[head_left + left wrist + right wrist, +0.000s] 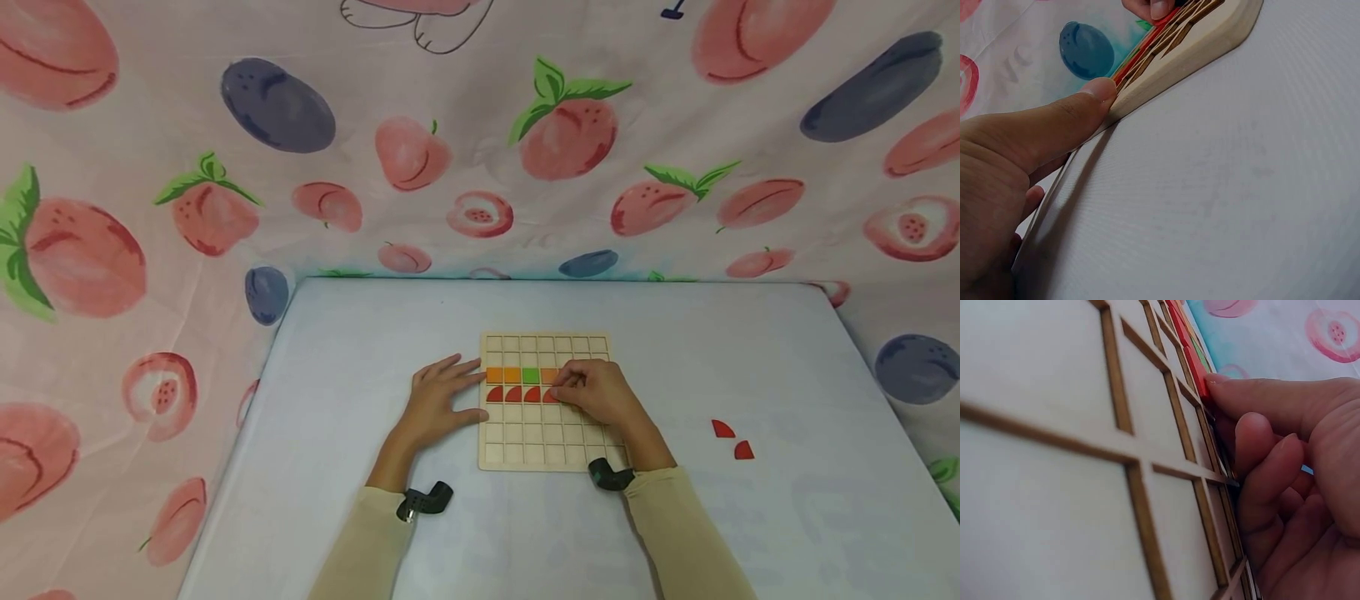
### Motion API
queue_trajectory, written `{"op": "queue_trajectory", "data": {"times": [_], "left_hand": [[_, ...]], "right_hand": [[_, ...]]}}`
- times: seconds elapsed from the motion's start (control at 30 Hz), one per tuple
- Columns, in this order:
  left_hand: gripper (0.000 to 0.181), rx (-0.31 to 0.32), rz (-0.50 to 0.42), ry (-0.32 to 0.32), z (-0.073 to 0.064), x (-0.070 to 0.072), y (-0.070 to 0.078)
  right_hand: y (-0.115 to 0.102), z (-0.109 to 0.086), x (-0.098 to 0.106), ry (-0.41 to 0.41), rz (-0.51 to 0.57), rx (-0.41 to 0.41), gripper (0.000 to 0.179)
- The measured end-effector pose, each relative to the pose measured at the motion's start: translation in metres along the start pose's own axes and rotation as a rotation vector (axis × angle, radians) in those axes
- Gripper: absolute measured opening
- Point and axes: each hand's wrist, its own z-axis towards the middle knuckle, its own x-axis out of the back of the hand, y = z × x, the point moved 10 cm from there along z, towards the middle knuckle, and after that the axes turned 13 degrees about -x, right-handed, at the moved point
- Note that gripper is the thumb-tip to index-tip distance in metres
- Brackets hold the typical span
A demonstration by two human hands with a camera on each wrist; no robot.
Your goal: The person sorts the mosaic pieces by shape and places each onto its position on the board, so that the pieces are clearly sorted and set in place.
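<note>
A pale wooden grid board lies flat before me. My left hand rests at its left edge with fingers spread. In the left wrist view the thumb presses the board's rim. Over the middle of the grid, my right hand pinches a red quarter-circle piece at the fourth cell of a row. Three matching red pieces fill the cells to its left. The right wrist view shows the thumb against the red piece; its far side is hidden.
Above the red row sit orange squares and a green square. Two loose red quarter-circles, one farther back and one nearer, lie on the white table at right. A fruit-print cloth hangs behind the table.
</note>
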Motion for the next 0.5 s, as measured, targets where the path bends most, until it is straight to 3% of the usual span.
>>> {"op": "queue_trajectory", "data": {"times": [0.5], "left_hand": [[0.068, 0.012, 0.002, -0.008, -0.0002, -0.001, -0.0018]], "right_hand": [[-0.0026, -0.0027, 0.0035, -0.001, -0.041, -0.006, 0.01]]}}
